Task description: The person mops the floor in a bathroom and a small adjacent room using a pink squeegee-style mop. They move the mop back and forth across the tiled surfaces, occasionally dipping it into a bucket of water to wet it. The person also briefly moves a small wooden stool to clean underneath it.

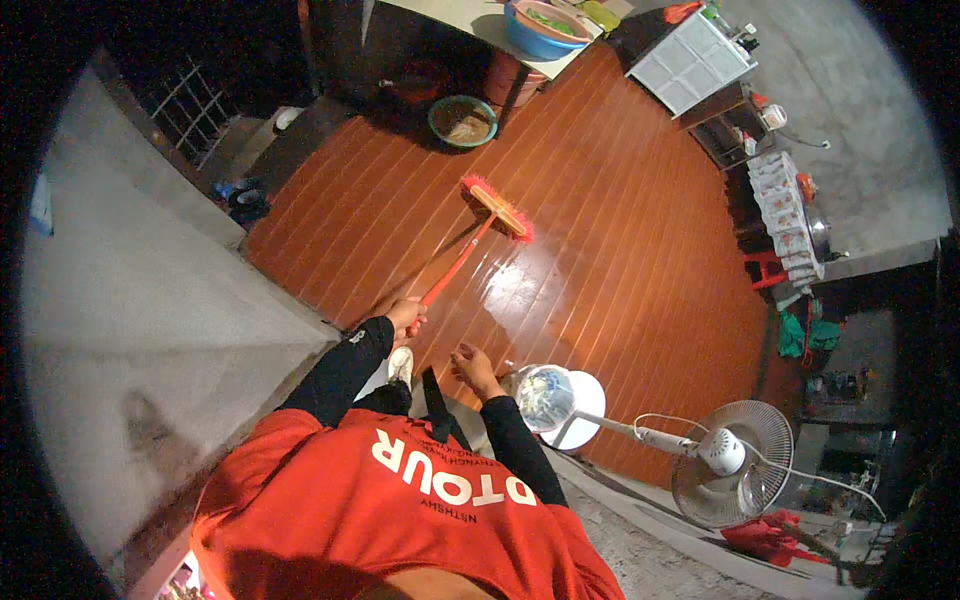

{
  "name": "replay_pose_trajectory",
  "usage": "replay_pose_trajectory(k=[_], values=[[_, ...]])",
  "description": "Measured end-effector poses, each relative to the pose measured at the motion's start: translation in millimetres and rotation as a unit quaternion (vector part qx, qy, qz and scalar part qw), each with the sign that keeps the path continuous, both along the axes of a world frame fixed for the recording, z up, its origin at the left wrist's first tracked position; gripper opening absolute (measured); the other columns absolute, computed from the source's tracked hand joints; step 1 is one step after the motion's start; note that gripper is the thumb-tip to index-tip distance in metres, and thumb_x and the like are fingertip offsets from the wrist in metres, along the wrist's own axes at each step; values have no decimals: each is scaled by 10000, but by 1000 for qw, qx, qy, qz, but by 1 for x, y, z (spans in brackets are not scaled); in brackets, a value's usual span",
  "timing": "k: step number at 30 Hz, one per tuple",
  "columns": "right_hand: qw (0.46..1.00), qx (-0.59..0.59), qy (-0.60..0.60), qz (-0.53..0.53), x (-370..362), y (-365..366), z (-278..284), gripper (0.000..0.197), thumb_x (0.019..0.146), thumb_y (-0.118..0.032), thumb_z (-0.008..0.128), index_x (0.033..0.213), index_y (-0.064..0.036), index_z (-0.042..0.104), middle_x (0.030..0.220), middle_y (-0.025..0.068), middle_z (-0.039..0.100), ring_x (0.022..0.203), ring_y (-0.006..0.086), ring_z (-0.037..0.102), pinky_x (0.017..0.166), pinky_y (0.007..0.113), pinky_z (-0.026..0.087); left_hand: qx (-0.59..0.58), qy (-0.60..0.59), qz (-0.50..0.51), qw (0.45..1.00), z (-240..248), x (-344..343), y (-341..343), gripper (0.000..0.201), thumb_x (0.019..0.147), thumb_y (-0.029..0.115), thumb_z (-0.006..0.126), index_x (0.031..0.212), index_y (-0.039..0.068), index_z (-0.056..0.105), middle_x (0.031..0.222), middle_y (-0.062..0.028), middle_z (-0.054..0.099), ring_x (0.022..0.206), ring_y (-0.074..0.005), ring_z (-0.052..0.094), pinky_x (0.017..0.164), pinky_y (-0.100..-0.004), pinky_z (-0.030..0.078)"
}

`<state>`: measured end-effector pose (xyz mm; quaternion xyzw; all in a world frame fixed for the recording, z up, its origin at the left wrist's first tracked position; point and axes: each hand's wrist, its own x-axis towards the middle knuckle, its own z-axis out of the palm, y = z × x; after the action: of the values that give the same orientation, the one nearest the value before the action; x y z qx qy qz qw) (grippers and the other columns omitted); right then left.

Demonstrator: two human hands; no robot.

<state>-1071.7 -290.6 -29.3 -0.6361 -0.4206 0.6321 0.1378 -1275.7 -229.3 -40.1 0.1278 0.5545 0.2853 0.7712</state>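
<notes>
My left hand (406, 315) is closed around the red handle of a push broom (458, 262). The broom's yellow head (495, 209) with red bristles rests on the brown plank floor (600, 240), ahead of me. To the right of the handle is my right hand (476, 370), apart from the broom. Its fingers are loosely bent and spread, and nothing shows in them. Close beside that hand is a bin with a clear plastic liner (546, 398), by the white round base of a standing fan.
The white standing fan (733, 455) leans across at the lower right, with a trailing cord. A green-rimmed basin (462, 122) sits on the floor beside a table (450, 12) bearing stacked basins. A white cabinet (690, 62) and a red stool (766, 270) line the right. Grey wall stands left.
</notes>
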Motion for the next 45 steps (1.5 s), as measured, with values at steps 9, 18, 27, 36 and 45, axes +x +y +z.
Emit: replay_pose_trajectory(k=[9,18,27,36,45], values=[[940,229,-183,176,13,60,-44,560,697,-194,621,1152,24,378,997,221,531,914,365,519,781,395,424,25,48,-87,995,112,-19,-58,135,832,115,412,916,48,495,552,7,405,355,-79,341,314,-221,280],[780,341,-55,521,-18,121,-26,603,654,-142,609,1204,-65,373,1161,203,416,1034,344,446,845,382,409,-154,-64,-43,985,179,-13,-48,356,896,177,408,1213,16,411,1013,-47,559,898,-108,516,817,-251,402],[887,342,-158,269,146,239,-62,288,655,-91,558,939,-69,517,999,131,498,936,322,495,700,398,450,80,93,-408,905,157,160,143,486,830,70,393,1295,152,275,557,-17,412,370,-119,448,296,-262,385],[892,174,-344,235,299,265,-104,350,721,-121,534,1049,-20,465,1195,164,404,1114,330,377,937,406,321,15,25,-344,938,73,287,177,550,845,137,431,1340,192,198,614,-15,414,375,-79,378,303,-223,329],[891,127,-122,418,110,226,-81,315,696,-214,603,895,15,518,964,232,502,898,369,509,691,428,448,166,244,-341,893,146,101,114,243,851,167,467,1025,19,551,695,-1,547,619,-91,492,542,-251,412]])
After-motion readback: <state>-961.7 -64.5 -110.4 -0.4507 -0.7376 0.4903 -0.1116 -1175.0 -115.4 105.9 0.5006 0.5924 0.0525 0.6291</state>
